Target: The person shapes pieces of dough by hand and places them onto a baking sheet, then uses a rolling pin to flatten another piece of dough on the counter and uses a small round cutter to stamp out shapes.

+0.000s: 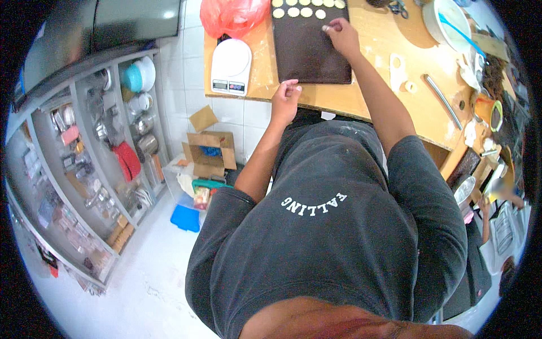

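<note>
A dark brown baking tray (310, 53) lies at the table's front edge. Across its far part run rows of small pale dough rounds (305, 12) with scalloped edges. Over the tray, just nearer than the last round in the front row, is my right hand (343, 38). Its thumb and forefinger are pinched; whatever they hold, if anything, is too small to name. My left hand (286, 101) is at the tray's near left corner with its fingers curled closed, and what is inside them is hidden.
Left of the tray stand a white kitchen scale (232, 59) and a red plastic bag (234, 16). To the right lie a dough scrap with a hole (397, 72), a metal tube (443, 101), scissors (398, 8) and a white bowl (433, 25) with a blue-handled tool. A cardboard box (195, 164) sits below.
</note>
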### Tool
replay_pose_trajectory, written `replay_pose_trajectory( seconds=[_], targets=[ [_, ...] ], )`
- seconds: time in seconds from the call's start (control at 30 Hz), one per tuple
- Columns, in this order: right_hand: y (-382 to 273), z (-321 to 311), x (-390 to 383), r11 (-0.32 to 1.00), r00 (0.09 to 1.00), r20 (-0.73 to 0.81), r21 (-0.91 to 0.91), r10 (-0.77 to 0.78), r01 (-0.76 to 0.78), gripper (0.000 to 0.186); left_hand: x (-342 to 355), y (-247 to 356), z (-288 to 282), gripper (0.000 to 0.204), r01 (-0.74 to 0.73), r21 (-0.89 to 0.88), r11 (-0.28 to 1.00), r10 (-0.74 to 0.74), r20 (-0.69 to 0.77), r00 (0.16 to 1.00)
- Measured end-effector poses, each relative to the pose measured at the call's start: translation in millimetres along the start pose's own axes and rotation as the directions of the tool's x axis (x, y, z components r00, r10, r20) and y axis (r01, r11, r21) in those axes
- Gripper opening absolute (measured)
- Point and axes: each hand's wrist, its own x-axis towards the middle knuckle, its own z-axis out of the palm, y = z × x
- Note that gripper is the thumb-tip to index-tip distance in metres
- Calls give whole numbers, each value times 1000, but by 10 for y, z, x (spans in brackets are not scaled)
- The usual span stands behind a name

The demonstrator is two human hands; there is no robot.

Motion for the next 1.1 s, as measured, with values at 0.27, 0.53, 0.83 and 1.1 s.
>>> replay_pose_trajectory(
  seconds=[0.27, 0.53, 0.83, 1.1],
  targets=[
    [217, -867, -1064, 992, 993, 101, 101, 68, -78, 35, 293, -178, 238, 27, -46, -79, 996, 56, 129, 990],
    [1080, -1929, -1671, 989, 988, -42, 12, 149, -149, 31, 280, 754, 883, 30, -125, -81, 989, 140, 223, 965],
    [1829, -2751, -1737, 998, 992, -114, 19, 59, -57, 32, -37, 485, 2030, 32, -142, 107, 984, 105, 296, 949],
    [2315, -3099, -1655, 996, 991, 115, 37, 74, -79, 35, -149, 522, 3085, 54, -352, 655, 669, 233, 265, 936]
  ],
)
